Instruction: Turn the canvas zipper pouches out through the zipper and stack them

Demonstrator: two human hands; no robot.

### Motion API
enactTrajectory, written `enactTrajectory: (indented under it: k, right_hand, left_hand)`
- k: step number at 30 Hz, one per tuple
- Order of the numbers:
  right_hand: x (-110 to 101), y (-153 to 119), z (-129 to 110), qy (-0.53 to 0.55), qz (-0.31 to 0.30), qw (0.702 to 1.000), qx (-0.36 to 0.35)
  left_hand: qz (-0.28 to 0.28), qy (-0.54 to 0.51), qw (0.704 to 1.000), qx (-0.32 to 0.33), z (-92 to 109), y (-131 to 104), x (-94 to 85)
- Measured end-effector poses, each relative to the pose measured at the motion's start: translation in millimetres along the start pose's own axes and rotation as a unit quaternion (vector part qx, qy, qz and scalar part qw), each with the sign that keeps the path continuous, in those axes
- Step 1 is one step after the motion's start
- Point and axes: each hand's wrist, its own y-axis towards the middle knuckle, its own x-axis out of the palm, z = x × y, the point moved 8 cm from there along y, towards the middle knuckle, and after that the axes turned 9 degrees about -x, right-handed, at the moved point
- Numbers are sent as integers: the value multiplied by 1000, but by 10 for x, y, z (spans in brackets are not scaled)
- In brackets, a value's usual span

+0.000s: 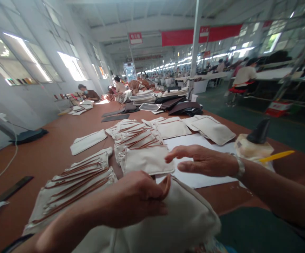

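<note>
My left hand (139, 196) is closed, fingers pinching a short brown strip (167, 185) at the upper edge of a large off-white bag piece (186, 214). That piece lies low in front of me, partly hidden by the hand and forearm. My right hand (199, 160) hovers a little above a white sheet (184, 179), thumb and fingers apart, holding nothing. Just beyond my hands is a stack of off-white panels (144, 160) with brown cords. A second corded stack (75, 186) fans out on the left.
The brown table (57, 137) carries a single off-white panel (87, 141), more panels (212, 129) and dark pieces (181, 104). At right, a black cone-shaped object (259, 131) and a yellow stick-like tool (277, 156) rest on a pale block (252, 147). Other people sit farther off.
</note>
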Motion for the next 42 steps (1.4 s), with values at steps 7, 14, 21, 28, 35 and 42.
enactTrajectory:
  k: [7,14,21,28,35,42]
  right_hand:
    - [1036,156,281,161,8,986,50]
    - [850,-120,519,196,28,979,55]
    - [549,-204,539,152,33,988,-1]
    - [677,-104,-95,174,32,984,34]
    - [905,-136,-72,175,58,983,-3]
    - [881,-125,-63,253,59,965,-44]
  left_hand:
    - [-80,5,993,-87,-483,281,275]
    - [-147,-39,975,-161,-1128,-102,10]
    - [-87,-158,974,-139,-673,-252,-13]
    - [-85,-167,976,-107,-648,-29,409]
    - [-102,-198,967,-126,-625,15,421]
    - [-65,-139,983,-103,-644,52,344]
